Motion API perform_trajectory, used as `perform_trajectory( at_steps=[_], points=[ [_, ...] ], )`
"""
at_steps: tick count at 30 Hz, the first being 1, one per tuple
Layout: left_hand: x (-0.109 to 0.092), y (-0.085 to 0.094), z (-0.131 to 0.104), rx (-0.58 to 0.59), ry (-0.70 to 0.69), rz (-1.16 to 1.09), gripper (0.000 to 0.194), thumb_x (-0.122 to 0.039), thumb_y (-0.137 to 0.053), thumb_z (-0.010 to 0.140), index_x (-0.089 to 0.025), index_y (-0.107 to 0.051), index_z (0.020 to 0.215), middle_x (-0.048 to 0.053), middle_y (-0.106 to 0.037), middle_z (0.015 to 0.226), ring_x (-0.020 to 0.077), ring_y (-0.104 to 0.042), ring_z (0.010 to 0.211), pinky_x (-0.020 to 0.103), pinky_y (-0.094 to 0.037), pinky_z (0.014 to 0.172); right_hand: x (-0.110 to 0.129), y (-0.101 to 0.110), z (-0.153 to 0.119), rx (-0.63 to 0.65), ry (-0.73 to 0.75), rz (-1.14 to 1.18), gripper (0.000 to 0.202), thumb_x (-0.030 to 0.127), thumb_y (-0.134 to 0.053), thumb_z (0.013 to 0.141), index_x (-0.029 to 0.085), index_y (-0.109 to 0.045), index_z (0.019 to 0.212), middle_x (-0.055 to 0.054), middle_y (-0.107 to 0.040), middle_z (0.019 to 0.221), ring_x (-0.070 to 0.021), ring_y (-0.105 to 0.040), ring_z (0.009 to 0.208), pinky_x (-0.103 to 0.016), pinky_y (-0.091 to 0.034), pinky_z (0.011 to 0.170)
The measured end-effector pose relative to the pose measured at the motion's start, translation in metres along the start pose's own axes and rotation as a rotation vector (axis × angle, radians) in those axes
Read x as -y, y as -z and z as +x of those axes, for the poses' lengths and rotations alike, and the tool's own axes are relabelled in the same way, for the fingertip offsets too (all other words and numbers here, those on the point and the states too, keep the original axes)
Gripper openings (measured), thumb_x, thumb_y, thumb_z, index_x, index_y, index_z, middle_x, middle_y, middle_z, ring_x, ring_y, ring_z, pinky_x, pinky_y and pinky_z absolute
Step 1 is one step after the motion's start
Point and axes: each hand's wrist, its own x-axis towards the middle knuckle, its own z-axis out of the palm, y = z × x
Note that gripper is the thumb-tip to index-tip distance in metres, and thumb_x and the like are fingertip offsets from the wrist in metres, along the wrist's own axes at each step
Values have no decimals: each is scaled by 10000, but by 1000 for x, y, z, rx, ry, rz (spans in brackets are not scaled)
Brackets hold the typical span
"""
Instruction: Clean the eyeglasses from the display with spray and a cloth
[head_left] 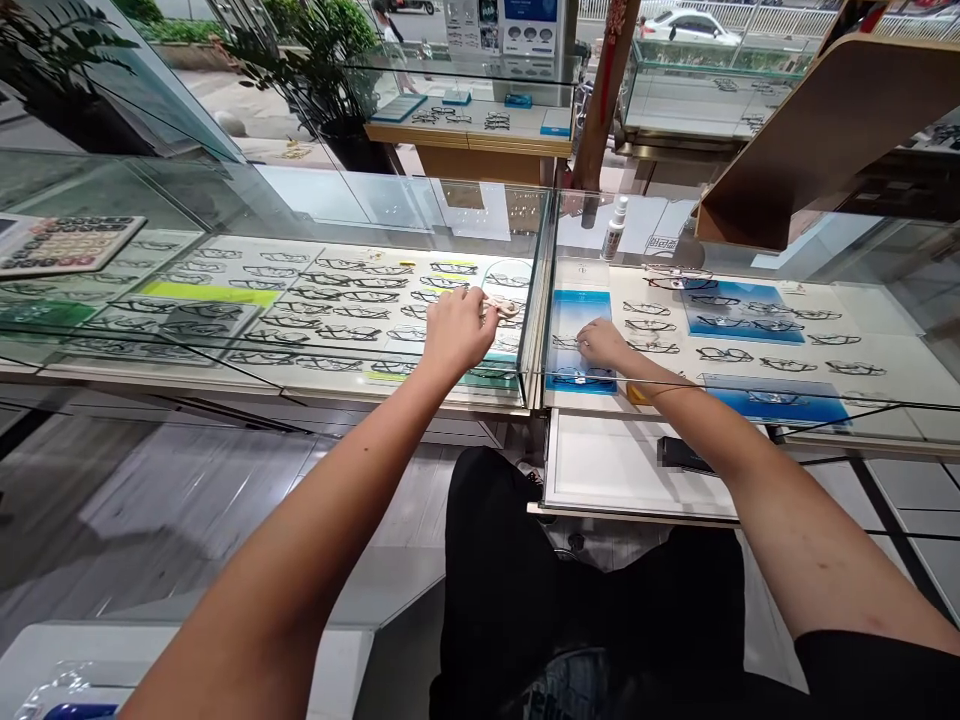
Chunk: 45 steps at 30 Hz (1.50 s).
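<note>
My left hand [459,328] is over the glass top of the left showcase, near its right end. Its fingers are pinched on a small pale beige item [504,306], too small to name. My right hand [600,343] rests on the right showcase, above a blue panel [582,310] with glasses on it. Its fingers are curled, and whatever they hold, if anything, is hidden. Rows of eyeglasses [360,310] lie under the glass on the left. More eyeglasses [724,355] lie in the right showcase, some on blue panels. A pair of glasses [679,278] stands near its back.
A white spray bottle [615,228] stands at the back of the right showcase. Below it is an open white drawer [615,465] with a black case [682,454]. A tray of small samples [71,243] lies far left. A wooden shelf [817,130] juts in at the upper right.
</note>
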Motion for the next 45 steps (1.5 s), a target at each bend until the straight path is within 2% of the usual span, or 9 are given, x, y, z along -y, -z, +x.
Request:
perform_trajectory(
  at_steps=[12, 16, 20, 25, 30, 33, 36, 40, 45],
  points=[
    [0, 0, 0, -4, 1, 2, 288, -408, -408, 1072, -226, -622, 1135, 175, -689, 1203, 391, -597, 1188, 516, -441, 993, 20, 17, -31, 9, 1, 33, 375, 214, -553, 1006, 104, -819, 1247, -182, -794, 1367, -332, -644, 1321, -399, -412, 1109],
    [-1, 1, 0, 5, -6, -6, 308, -413, -398, 1074, -226, -631, 1149, 177, -693, 1223, 391, -599, 1192, 526, -448, 1001, 42, 40, -55, 9, 7, 63, 264, 282, -637, 970, 129, -789, 1121, -192, -804, 1235, -333, -679, 1174, -385, -444, 984],
    [-2, 3, 0, 16, 1, 0, 311, -421, -402, 1075, -231, -636, 1151, 179, -695, 1219, 394, -592, 1202, 526, -450, 1012, 80, 68, -103, 101, 113, 145, 96, 250, -632, 956, 222, -723, 951, -75, -809, 1001, -225, -692, 901, -306, -409, 727],
    [-3, 4, -1, 22, 3, 0, 309, -415, -403, 1075, -227, -641, 1138, 186, -695, 1205, 402, -597, 1196, 531, -456, 1004, 106, 120, -161, 128, 305, 354, 161, 198, -604, 933, 230, -599, 775, -15, -717, 780, -163, -573, 672, -302, -326, 626],
    [-3, 4, -1, 17, 5, -7, 327, -436, -399, 1080, -225, -641, 1141, 188, -698, 1207, 403, -601, 1188, 534, -461, 1006, 31, 167, -158, -265, 50, 242, 254, 378, -609, 1018, 221, -696, 839, -51, -773, 879, -212, -669, 807, -324, -411, 711],
    [-4, 5, -1, 19, 8, -8, 330, -442, -398, 1078, -226, -641, 1131, 189, -698, 1202, 404, -603, 1187, 536, -463, 1005, -41, 171, -138, -403, -265, 113, 264, 414, -659, 992, 207, -784, 887, -93, -810, 969, -259, -702, 883, -359, -461, 732],
    [-3, 4, -1, 18, 1, -4, 335, -434, -392, 1072, -225, -644, 1141, 194, -699, 1224, 410, -602, 1199, 549, -466, 1009, -96, 162, -123, -454, -371, 29, 269, 360, -658, 995, 196, -860, 1062, -121, -818, 1233, -328, -692, 1128, -417, -519, 887],
    [-2, 2, 0, 5, -12, 1, 346, -425, -384, 1066, -221, -649, 1154, 200, -700, 1238, 415, -597, 1208, 559, -463, 1016, -125, 144, -112, -391, -352, -38, 373, 281, -636, 1015, 130, -848, 1282, -158, -712, 1530, -388, -567, 1396, -482, -461, 1115],
    [1, 1, 1, 3, -13, -3, 350, -438, -387, 1068, -226, -652, 1157, 195, -702, 1213, 411, -604, 1185, 548, -467, 993, -129, 126, -98, -324, -333, -90, 391, 265, -622, 1004, 157, -837, 1312, -114, -672, 1604, -387, -539, 1455, -520, -452, 1164]
  ],
)
